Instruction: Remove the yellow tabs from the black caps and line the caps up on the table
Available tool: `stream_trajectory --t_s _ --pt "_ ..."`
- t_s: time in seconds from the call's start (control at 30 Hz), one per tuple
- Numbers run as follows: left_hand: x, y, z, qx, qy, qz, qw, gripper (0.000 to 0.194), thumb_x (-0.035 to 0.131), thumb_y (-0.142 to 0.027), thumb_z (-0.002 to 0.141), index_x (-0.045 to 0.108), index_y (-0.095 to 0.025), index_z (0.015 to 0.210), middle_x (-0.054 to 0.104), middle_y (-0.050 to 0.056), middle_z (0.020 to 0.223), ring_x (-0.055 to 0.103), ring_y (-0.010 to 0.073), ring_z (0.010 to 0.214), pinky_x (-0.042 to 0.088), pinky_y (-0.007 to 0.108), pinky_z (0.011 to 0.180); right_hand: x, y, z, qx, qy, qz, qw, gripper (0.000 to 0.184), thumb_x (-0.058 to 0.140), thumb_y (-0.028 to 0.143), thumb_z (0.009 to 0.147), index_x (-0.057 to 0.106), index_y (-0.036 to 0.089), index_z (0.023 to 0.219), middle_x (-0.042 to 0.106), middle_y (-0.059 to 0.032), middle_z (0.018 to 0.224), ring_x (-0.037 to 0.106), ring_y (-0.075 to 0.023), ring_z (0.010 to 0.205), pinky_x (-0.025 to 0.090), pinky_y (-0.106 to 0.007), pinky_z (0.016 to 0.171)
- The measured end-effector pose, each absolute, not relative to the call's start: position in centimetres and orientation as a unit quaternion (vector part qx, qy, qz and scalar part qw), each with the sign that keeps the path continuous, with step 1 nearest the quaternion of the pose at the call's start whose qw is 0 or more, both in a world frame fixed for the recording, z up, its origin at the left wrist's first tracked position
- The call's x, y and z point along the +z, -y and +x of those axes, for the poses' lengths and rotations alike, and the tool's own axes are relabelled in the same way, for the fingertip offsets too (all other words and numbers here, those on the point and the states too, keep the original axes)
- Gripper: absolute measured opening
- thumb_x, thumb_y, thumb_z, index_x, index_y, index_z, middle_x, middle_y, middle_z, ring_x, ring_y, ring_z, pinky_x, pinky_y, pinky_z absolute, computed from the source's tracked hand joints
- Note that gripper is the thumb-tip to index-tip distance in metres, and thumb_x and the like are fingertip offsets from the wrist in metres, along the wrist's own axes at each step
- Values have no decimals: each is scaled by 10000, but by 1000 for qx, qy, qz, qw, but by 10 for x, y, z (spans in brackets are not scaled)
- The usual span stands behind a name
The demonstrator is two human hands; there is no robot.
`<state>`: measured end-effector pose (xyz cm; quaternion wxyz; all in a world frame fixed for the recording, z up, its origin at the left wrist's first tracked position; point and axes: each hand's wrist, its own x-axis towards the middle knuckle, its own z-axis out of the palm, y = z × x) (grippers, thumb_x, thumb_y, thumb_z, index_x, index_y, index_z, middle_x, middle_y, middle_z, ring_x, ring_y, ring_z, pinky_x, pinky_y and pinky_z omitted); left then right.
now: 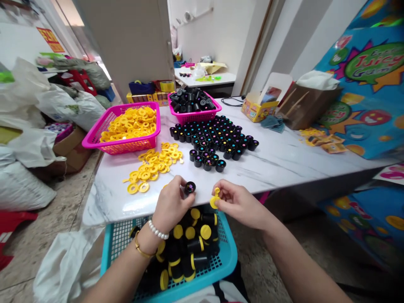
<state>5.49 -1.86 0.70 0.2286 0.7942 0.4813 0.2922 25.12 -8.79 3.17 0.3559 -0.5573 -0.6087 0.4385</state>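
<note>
The left hand's (170,198) grip is clamped on a black cup (187,185), mouth up; the right hand (236,204) pinches a yellow cap (214,203) near it, not touching. If the coloured dots (191,188) inside are loose, a level cup is safest. Pinching the cap by its edge keeps its face clear. A teal basket (232,252) sits below; loose caps (154,163) and more cups (214,139) lie beyond, on the tabletop (271,162).

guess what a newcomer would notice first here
Probably the pink basket heaped with yellow pieces at the left of the table, and the cluster of black cups at its middle. Next, perhaps, the turquoise basket of yellow-capped black containers under the left hand, or the big blue packaging at far right.
</note>
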Motion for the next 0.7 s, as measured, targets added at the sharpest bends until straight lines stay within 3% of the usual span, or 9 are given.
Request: stream_trajectory --t_s 0.1,0.27,0.4,0.53,0.7 --pt "4 18 48 308 -484 779 252 279 661 -282 754 533 -200 988 596 -43 675 554 120 567 421 243 601 35 77 242 525 568 -522 360 145 577 310 832 488 214 895 573 28 676 526 -109 546 369 -194 454" --pt "1 10 43 325 -444 811 196 243 660 -290 782 626 -209 1009 679 27 893 603 168 773 440 285 720 35 51 222 460 605 -506 408 180 650 327 786 534 190 803 540 28 713 492 -95 609 380 -193 529" --pt "0 5 39 321 -396 841 183 213 632 -369 814 659 -198 938 678 40 886 585 191 828 424 318 776 30 35 211 444 611 -522 397 195 618 364 804 565 180 768 545 19 688 488 -108 604 391 -215 541" --pt "-1 5 38 313 -400 841 185 160 626 -342 820 663 -218 915 658 35 879 571 189 844 414 315 791 26 21 205 384 602 -567 410 206 638 369 782 555 186 737 559 19 636 499 -114 559 404 -225 514" --pt "-3 7 38 320 -412 834 178 223 597 -410 836 669 -226 938 624 39 865 556 192 839 412 310 766 26 16 203 468 538 -587 384 248 658 407 760 518 204 742 581 33 528 502 -110 415 410 -222 403"
